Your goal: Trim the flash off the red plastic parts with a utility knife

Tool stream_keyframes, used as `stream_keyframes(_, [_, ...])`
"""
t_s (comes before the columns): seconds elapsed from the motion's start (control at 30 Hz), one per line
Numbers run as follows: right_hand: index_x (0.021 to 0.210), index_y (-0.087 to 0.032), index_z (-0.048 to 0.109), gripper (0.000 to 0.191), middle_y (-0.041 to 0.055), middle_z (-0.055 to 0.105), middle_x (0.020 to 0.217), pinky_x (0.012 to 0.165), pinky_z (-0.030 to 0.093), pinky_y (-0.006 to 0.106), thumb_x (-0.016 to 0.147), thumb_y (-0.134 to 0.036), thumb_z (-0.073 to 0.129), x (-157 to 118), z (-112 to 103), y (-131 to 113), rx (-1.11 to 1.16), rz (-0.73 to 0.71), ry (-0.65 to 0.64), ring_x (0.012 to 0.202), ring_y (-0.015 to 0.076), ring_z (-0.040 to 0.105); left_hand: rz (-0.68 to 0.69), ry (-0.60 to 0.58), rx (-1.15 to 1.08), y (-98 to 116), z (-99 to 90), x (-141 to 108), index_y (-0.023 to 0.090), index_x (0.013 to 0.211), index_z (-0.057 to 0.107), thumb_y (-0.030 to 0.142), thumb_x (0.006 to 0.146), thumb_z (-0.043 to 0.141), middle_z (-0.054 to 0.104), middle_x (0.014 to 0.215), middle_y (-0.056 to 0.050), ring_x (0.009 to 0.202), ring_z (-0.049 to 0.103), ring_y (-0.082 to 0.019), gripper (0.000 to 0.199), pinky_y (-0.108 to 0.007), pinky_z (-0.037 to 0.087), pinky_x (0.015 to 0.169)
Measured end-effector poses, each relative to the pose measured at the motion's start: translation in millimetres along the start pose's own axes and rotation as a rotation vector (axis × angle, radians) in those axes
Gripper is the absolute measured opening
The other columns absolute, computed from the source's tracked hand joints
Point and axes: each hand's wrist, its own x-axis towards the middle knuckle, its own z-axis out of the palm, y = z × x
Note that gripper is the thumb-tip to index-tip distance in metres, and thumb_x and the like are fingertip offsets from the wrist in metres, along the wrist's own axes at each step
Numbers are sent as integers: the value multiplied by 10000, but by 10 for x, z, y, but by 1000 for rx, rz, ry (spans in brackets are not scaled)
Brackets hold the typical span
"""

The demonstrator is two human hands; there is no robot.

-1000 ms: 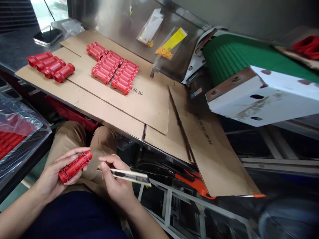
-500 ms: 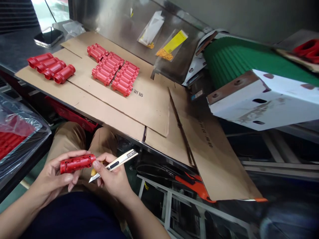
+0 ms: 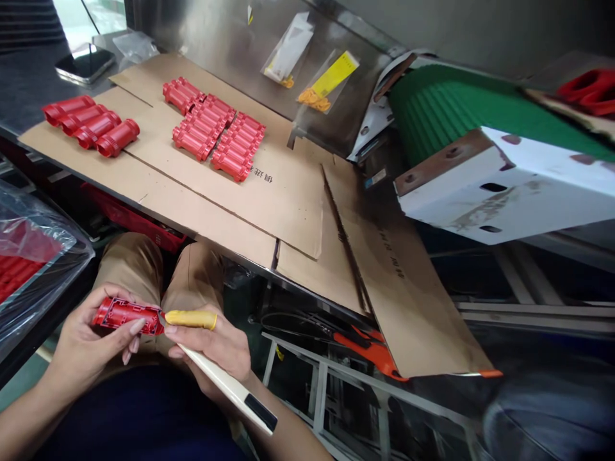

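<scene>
My left hand [image 3: 91, 339] is closed around a red ribbed plastic cylinder [image 3: 129, 315], its cut-out side facing up, held above my lap. In my right hand [image 3: 216, 349] is a utility knife [image 3: 230, 387] with a cream handle and a dark end pointing down toward my forearm. A yellow finger cot [image 3: 192, 319] covers the right index finger, which reaches to the right end of the cylinder. The blade tip is at that end, mostly hidden by the finger.
Several matching red cylinders [image 3: 216, 131] lie in rows on the cardboard-covered table [image 3: 288, 218], others [image 3: 91, 125] at its left. A phone [image 3: 85, 64] lies behind. Plastic-lined box [image 3: 43, 256] with red parts stands left; a white metal bracket [image 3: 519, 186] juts in at right.
The knife has swung round, from its handle pointing up right to pointing down right, and its tip has come to the cylinder's right end. The left hand has shifted slightly left with the cylinder.
</scene>
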Motion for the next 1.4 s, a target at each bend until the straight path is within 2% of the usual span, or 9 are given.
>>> stream_keyframes(0.2, [1410, -251, 775, 315, 98, 876, 1203, 890, 728, 362, 1102, -195, 738, -20, 26, 41, -24, -2, -9, 1021, 224, 857, -1, -3, -5, 41, 46, -26, 231, 888, 751, 378, 698, 1061, 872, 900, -59, 439, 642, -121, 392, -201, 526, 383])
stream_keyframes(0.37, [1427, -243, 770, 341, 103, 876, 1215, 895, 728, 356, 1091, -185, 754, -33, 30, 45, -9, -2, 0, 1017, 220, 862, 11, -4, 1, 31, 49, -36, 234, 902, 751, 357, 712, 1050, 883, 920, -61, 443, 647, -123, 375, -201, 530, 383])
stream_keyframes(0.57, [1359, -207, 783, 256, 107, 884, 1159, 890, 727, 360, 1115, -175, 715, 8, 32, 1, -22, 4, 12, 1038, 229, 862, 14, -17, 5, -17, 4, -28, 251, 928, 749, 394, 727, 1051, 869, 893, -43, 452, 654, -129, 390, -202, 533, 388])
stream_keyframes(0.8, [1304, -208, 788, 227, 115, 873, 1188, 938, 709, 339, 1091, -148, 736, -49, 90, -59, 3, 69, 100, 1067, 218, 846, 115, 2, 36, -40, -36, -28, 267, 931, 744, 423, 750, 1040, 850, 884, -22, 459, 670, -144, 380, -215, 545, 391])
stream_keyframes(0.93, [1231, -206, 748, 120, 100, 873, 1129, 973, 711, 343, 1127, -247, 704, -43, 65, -37, 30, 174, 15, 1114, 232, 851, 158, 9, 83, -70, -37, -47, 271, 958, 728, 428, 777, 1029, 861, 934, -27, 485, 692, -144, 384, -222, 579, 420])
stream_keyframes(1.0, [1233, -185, 720, 119, 112, 868, 1114, 965, 715, 351, 1139, -244, 678, -15, 30, 9, 34, 129, -40, 1092, 233, 853, 148, 10, 68, -75, -27, -50, 281, 1013, 710, 420, 765, 1039, 833, 856, 5, 485, 687, -140, 435, -214, 584, 429])
stream_keyframes(1.17, [1290, -72, 716, 205, 203, 840, 1126, 838, 723, 354, 1086, -89, 702, 35, -47, 97, -221, -209, -154, 952, 240, 816, 54, -21, -83, -69, -13, -6, 285, 1204, 625, 504, 818, 995, 727, 672, 87, 433, 650, -137, 578, -189, 530, 374])
stream_keyframes(1.27, [1315, -79, 728, 245, 196, 833, 1140, 803, 727, 361, 1070, -81, 720, 9, -32, 105, -314, -220, -183, 917, 239, 793, 46, -79, -88, -87, -52, 55, 249, 1264, 601, 517, 887, 938, 721, 639, 74, 410, 645, -151, 573, -195, 517, 346])
stream_keyframes(1.4, [1309, -107, 724, 217, 174, 836, 1107, 853, 723, 370, 1096, -104, 685, -49, 54, 134, -172, -168, -76, 980, 246, 819, 18, -123, -39, -130, -115, 125, 211, 1326, 595, 508, 935, 894, 749, 654, 40, 411, 652, -172, 575, -229, 537, 336])
